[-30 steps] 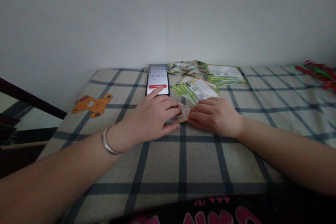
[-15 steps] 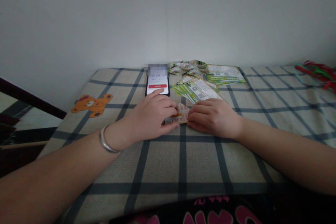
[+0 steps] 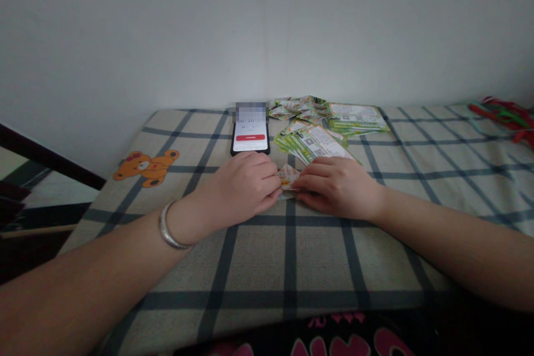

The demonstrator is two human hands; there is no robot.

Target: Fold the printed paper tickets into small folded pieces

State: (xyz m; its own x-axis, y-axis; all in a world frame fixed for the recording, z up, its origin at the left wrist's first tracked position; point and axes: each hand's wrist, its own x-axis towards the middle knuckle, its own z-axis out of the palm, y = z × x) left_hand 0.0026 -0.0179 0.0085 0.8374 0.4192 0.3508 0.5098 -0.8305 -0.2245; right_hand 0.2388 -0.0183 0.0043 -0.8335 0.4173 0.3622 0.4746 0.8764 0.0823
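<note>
Between near and far edges of table [image 3: 258, 256], folded printed paper [image 3: 287, 172] spans your hands. Left hand [image 3: 240, 186] closed on its left end, right hand [image 3: 346, 186] closed on its right; exact pinch hidden. Uneven pull could skew crease or tear sheet. Your right knuckles crowd fanned leaflets [image 3: 323, 142] — forward push could scatter them; left-hand bump could shift smartphone [image 3: 250, 144]. No container seen — leaflets and folded paper pieces [image 3: 298, 107] lie loose towards far edge.
</note>
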